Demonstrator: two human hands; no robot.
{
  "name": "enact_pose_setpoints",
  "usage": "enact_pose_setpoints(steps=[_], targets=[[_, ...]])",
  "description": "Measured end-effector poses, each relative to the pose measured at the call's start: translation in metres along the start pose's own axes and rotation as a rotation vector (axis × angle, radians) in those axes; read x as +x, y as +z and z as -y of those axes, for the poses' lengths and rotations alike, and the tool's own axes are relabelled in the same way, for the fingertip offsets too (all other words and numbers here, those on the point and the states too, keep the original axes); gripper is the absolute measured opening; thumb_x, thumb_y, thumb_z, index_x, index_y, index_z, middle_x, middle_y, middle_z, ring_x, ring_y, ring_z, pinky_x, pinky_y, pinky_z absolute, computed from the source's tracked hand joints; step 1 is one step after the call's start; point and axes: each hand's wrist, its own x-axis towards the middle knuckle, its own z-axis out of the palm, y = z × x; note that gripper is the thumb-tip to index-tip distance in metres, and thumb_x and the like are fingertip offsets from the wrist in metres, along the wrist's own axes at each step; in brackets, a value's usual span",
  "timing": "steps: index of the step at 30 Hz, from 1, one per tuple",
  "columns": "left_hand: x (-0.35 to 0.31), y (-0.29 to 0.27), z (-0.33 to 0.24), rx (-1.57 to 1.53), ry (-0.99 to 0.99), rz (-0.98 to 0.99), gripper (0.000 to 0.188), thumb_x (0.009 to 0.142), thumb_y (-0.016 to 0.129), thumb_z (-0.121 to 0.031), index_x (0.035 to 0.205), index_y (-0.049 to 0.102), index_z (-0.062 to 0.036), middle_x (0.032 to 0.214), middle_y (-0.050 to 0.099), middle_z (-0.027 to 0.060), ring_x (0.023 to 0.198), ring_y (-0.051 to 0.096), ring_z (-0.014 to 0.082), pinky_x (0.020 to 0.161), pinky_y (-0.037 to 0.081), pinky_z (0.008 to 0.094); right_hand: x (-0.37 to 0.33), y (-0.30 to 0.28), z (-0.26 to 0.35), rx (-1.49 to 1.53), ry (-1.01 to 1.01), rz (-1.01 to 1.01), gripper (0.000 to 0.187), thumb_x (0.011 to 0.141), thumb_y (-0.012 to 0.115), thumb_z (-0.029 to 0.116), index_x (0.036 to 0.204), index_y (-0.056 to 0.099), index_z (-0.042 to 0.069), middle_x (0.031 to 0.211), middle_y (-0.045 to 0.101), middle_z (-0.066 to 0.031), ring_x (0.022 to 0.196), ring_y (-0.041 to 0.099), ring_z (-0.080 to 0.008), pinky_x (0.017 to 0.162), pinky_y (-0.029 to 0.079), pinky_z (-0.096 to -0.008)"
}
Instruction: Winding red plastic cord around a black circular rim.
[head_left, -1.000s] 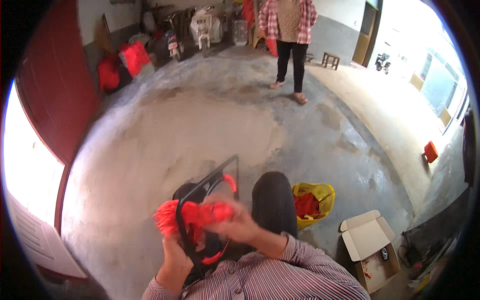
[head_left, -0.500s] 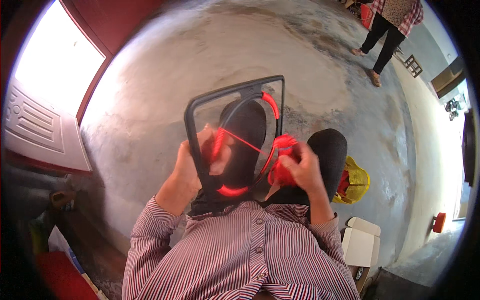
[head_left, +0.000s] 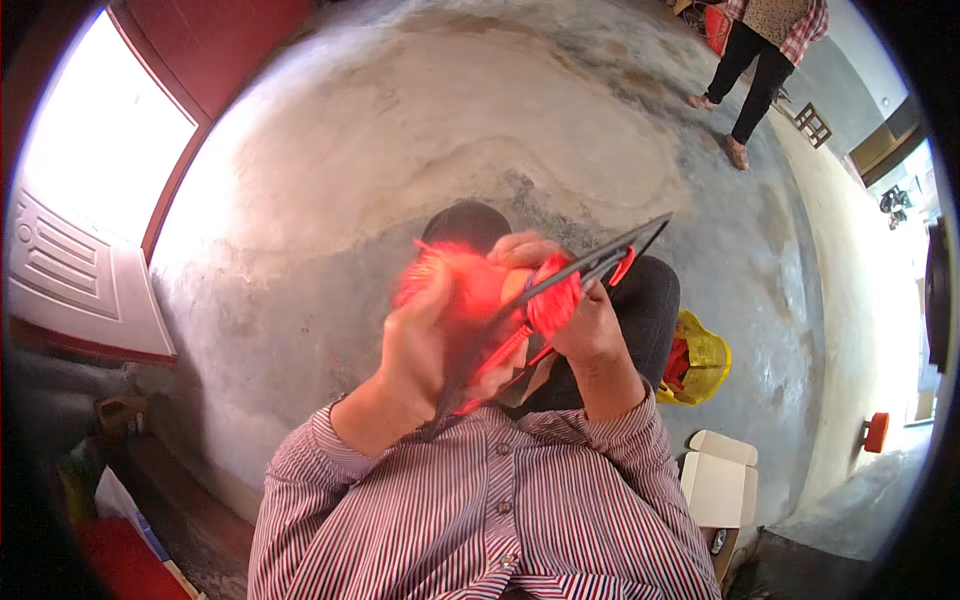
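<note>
Striped shirt (head_left: 420, 500): nearest, at six o'clock, clock centred on the hands; stripes only, no lettering I can read.
Left hand (head_left: 415, 335): eight o'clock, blurred, against a fuzzy red mass (head_left: 450, 283); I can't tell whether the fingers pinch or merely press.
Right hand (head_left: 592, 325): four o'clock, fingers curled around a red yarn bundle (head_left: 553, 300).
Black frame (head_left: 600, 253): tilted between the hands, its far corner toward two o'clock; red winding (head_left: 512, 345) shows alongside it.
Step in hand: working the yarn through the frame, I'd judge, since red shows on both sides.
Next move calls for: a steady frame and a strand kept free of snags, by my reckoning.
Yellow container (head_left: 713, 370): beyond the right knee (head_left: 655, 295), past three, red material inside.
Cardboard box (head_left: 718, 487): four o'clock, lid raised; no print legible.
White panelled door (head_left: 85, 275): nine o'clock.
Other person (head_left: 760, 75): two o'clock, standing in black trousers.
Wooden stool (head_left: 812, 125): two o'clock, farther off.
</note>
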Motion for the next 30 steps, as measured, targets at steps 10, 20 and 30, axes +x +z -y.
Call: enact_pose_setpoints(steps=[10,20,30], targets=[[0.005,-0.023,0.006,0.369,0.206,-0.234,0.026,0.089,0.056,-0.021,0.107,0.06,-0.0035,0.091,0.062,0.0055,0.068,0.052,0.0117,0.056,0.04,0.0241,-0.034,0.024,0.005,0.098,0.17,-0.277,0.059,0.077,0.073,-0.001,0.13,0.048,0.004,0.114,0.058,-0.0039,0.095,0.057,-0.0115,0.084,0.047,-0.0267],[0.0,-0.026,-0.018,0.251,0.382,-0.223,0.034,0.093,0.042,-0.023,0.111,0.053,0.0042,0.086,0.056,0.0167,0.062,0.051,0.0184,0.045,0.036,0.0257,-0.023,-0.032,0.059,0.423,-0.265,-0.519,0.048,0.091,0.061,0.031,0.128,0.047,0.005,0.12,0.057,-0.019,0.11,0.056,-0.0292,0.098,0.044,-0.0463],[-0.002,-0.034,-0.026,0.357,0.135,-0.114,0.032,0.097,0.045,-0.029,0.106,0.058,-0.001,0.088,0.062,0.0198,0.051,0.049,0.015,0.043,0.037,0.0249,-0.045,-0.019,-0.012,-0.939,0.339,-0.22,0.04,0.082,0.072,0.02,0.111,0.052,0.0,0.09,0.063,-0.0074,0.086,0.062,-0.0135,0.076,0.05,-0.0302]])
